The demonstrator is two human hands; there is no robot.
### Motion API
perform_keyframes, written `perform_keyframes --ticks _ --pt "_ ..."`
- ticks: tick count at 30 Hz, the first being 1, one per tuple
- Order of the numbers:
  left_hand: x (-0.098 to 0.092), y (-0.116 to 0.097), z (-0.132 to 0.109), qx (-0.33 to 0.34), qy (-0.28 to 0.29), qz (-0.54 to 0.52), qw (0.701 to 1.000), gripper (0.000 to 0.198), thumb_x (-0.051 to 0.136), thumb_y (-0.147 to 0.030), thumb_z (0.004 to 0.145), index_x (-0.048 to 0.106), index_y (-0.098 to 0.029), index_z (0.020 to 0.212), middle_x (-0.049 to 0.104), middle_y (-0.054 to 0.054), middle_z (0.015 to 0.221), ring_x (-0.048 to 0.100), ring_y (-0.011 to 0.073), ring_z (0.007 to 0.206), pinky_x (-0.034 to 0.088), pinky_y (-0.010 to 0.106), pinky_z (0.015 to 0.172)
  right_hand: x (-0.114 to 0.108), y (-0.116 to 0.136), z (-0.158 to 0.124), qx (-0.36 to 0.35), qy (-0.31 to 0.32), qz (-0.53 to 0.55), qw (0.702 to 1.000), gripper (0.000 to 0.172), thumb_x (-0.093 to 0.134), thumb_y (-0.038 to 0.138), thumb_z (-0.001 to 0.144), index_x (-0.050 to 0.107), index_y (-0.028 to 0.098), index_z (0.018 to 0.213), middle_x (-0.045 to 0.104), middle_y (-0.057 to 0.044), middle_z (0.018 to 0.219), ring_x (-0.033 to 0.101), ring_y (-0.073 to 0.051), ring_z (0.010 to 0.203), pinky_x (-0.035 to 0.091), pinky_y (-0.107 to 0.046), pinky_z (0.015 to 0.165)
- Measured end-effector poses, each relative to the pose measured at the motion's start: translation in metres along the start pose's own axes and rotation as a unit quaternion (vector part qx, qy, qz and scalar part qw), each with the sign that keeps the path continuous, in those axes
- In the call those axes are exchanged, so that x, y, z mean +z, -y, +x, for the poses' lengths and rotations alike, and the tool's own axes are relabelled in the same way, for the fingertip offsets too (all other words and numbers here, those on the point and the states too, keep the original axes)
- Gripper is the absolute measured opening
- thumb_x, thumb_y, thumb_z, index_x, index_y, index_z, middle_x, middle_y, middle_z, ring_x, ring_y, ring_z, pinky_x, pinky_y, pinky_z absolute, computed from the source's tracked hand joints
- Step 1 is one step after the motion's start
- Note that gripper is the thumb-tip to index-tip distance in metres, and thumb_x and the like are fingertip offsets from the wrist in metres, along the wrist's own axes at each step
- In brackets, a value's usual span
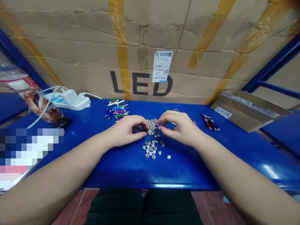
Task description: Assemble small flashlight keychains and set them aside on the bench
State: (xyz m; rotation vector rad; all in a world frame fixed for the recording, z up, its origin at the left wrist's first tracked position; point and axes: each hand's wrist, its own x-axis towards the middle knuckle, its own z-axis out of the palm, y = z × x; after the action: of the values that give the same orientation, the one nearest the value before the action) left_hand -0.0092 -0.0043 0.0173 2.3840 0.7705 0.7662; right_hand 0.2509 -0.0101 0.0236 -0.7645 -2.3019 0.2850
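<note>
Across the blue workbench [178, 168], silver slotted caps [152, 126] heap between both hands, with more scattered toward six o'clock. The left hand [125, 131] pinches a small dark piece [143, 130] in its fingertips; the right hand [180, 126], curled almost closed, sits at the heap's edge, its grip unclear. Slim multicoloured penlights [120, 110] lie toward eleven o'clock.

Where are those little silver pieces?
The small silver metal pieces lie at the centre of the blue table in the head view, between the left hand and right hand.
</note>
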Motion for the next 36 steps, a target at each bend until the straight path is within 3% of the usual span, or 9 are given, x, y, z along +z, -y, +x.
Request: perform_keyframes --ticks 11,14,16,18,20,23,26,30,36 --pt "-0.001 0.000 0.000 0.030 -0.015 0.011 0.999 0.015 0.066 -0.010 0.084 0.069 -0.018 0.096 0.073 0.003 0.099 0.070 0.0162 0.092 0.059 0.030 0.086 -0.001 -0.022 -0.002 0.108 0.101 -0.187 0.971 0.018 0.064 0.017 0.092 0.077 0.016 0.103 0.076 -0.013 0.105 0.069 -0.031 0.103 0.053 -0.049 0.097" --pt "-0.002 -0.001 0.000 0.034 -0.017 0.018 0.999 0.016 0.066 -0.011 0.086 0.070 -0.018 0.100 0.072 0.004 0.100 0.068 0.0167 0.093 0.058 0.030 0.086 0.004 -0.018 0.001 0.143 0.077 -0.129 0.978 0.016 0.063 0.017 0.091 0.077 0.017 0.100 0.077 -0.012 0.101 0.070 -0.029 0.099 0.053 -0.049 0.096" --pt "-0.002 -0.001 0.000 0.045 -0.022 0.031 0.998 0.021 0.065 -0.012 0.089 0.072 -0.019 0.107 0.071 0.004 0.102 0.067 0.0174 0.095 0.057 0.031 0.087 0.009 -0.010 0.004 0.215 0.058 0.020 0.975 0.015 0.060 0.019 0.094 0.075 0.017 0.096 0.077 -0.010 0.094 0.072 -0.025 0.089 0.058 -0.044 0.089" --pt "-0.001 -0.001 0.001 0.062 -0.038 0.058 0.996 0.025 0.063 -0.013 0.092 0.073 -0.021 0.114 0.068 0.005 0.104 0.066 0.0181 0.096 0.057 0.033 0.088 0.015 0.000 0.007 0.305 0.060 0.251 0.917 0.018 0.055 0.022 0.099 0.072 0.017 0.095 0.077 -0.008 0.087 0.074 -0.020 0.079 0.062 -0.039 0.080" --pt "0.000 0.000 0.003 0.087 -0.057 0.095 0.990 0.027 0.059 -0.012 0.095 0.073 -0.021 0.116 0.064 0.006 0.105 0.065 0.0190 0.098 0.055 0.035 0.091 0.021 0.009 0.010 0.369 0.060 0.443 0.815 0.019 0.052 0.022 0.101 0.070 0.016 0.097 0.078 -0.009 0.086 0.076 -0.018 0.075 0.064 -0.036 0.077" --pt "0.004 0.002 0.006 0.138 -0.078 0.148 0.976 0.028 0.052 -0.009 0.098 0.073 -0.019 0.114 0.062 0.009 0.108 0.062 0.0210 0.102 0.054 0.039 0.093 0.027 0.016 0.014 0.418 0.036 0.551 0.722 0.023 0.047 0.011 0.101 0.070 0.013 0.096 0.078 -0.011 0.083 0.077 -0.017 0.073 0.066 -0.034 0.079" --pt "0.006 0.001 0.009 0.177 -0.090 0.192 0.961 0.029 0.049 -0.008 0.100 0.073 -0.019 0.111 0.062 0.010 0.110 0.060 0.0226 0.104 0.053 0.041 0.091 0.027 0.016 0.016 0.437 0.029 0.574 0.692 0.031 0.042 0.002 0.098 0.071 0.010 0.092 0.078 -0.011 0.079 0.077 -0.016 0.072 0.067 -0.033 0.082" --pt "0.007 -0.004 0.009 0.203 -0.080 0.221 0.950 0.026 0.049 -0.011 0.101 0.072 -0.020 0.109 0.065 0.011 0.113 0.060 0.0241 0.108 0.054 0.043 0.094 0.027 0.013 0.015 0.429 0.039 0.604 0.670 0.023 0.051 0.003 0.097 0.072 0.011 0.090 0.077 -0.010 0.080 0.077 -0.015 0.073 0.067 -0.028 0.080" --pt "0.007 -0.009 0.009 0.187 -0.099 0.207 0.955 0.025 0.050 -0.011 0.099 0.072 -0.021 0.105 0.065 0.010 0.109 0.061 0.0232 0.105 0.055 0.041 0.092 0.030 0.007 0.010 0.402 0.056 0.609 0.681 0.012 0.064 0.004 0.093 0.073 0.012 0.090 0.077 -0.006 0.079 0.076 -0.012 0.075 0.067 -0.023 0.079"
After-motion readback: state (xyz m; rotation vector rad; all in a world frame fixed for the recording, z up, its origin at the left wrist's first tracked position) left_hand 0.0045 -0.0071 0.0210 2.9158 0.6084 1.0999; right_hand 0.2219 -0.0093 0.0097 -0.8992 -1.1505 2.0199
